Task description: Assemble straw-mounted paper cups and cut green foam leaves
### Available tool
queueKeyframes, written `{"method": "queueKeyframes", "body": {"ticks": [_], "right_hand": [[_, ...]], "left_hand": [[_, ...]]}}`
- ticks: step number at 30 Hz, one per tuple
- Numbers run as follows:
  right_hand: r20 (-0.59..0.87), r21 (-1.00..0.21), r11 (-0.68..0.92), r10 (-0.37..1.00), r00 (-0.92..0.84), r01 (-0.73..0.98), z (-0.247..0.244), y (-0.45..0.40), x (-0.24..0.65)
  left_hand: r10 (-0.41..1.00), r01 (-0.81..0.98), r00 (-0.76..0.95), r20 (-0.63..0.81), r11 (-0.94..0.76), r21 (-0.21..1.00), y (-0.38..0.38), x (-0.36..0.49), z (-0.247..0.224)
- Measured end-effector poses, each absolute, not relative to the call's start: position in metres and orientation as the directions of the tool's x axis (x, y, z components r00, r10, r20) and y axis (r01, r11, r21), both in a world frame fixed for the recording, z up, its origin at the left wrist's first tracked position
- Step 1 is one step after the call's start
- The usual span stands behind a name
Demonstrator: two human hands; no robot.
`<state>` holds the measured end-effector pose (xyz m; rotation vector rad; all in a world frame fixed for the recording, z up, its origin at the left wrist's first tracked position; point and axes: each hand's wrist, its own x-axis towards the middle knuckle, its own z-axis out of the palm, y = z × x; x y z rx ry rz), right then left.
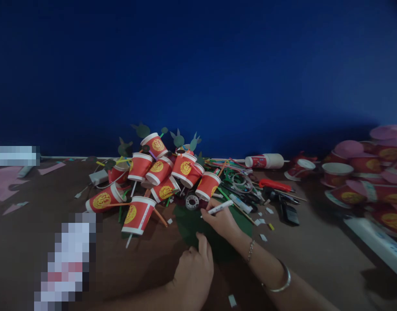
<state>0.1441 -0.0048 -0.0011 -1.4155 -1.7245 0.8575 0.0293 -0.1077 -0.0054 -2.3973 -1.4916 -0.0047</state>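
Observation:
In my right hand (222,222) is a white marker pen (220,207), held with closed fingers, its writing end hidden by my fingertips. Beneath lies a round dark green paper (232,248) on the table. My left hand (196,263) rests at the paper's lower left edge, a finger stretched out on it and the others bent, with nothing seen in its grasp. Just beyond the paper stands a roll of tape (192,201), close to a pile of red paper cups (137,215) with yellow emblems and straws.
A dark blue wall closes off the back. To the right lie a red cutter (275,185), a black object (289,214), paper scraps (263,237) and a white power strip (375,244). More red cups (337,172) with pink discs stand far right. Pink paper (7,183) is at left.

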Motion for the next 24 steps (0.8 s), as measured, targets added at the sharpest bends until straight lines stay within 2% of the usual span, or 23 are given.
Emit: {"method": "queueKeyframes", "body": {"ticks": [17,24], "right_hand": [[0.109,-0.882,0.145,0.988,-0.105,0.448,0.0017,-0.0047,0.1436],[0.114,-0.857,0.153,0.987,-0.11,0.491,0.0022,-0.0048,0.1431]], "left_hand": [[0.876,0.859,0.472,0.103,-0.43,-0.279,-0.1061,0.0284,-0.0038],[0.884,0.867,0.455,0.107,-0.413,-0.28,-0.1073,0.0289,-0.0024]]}}
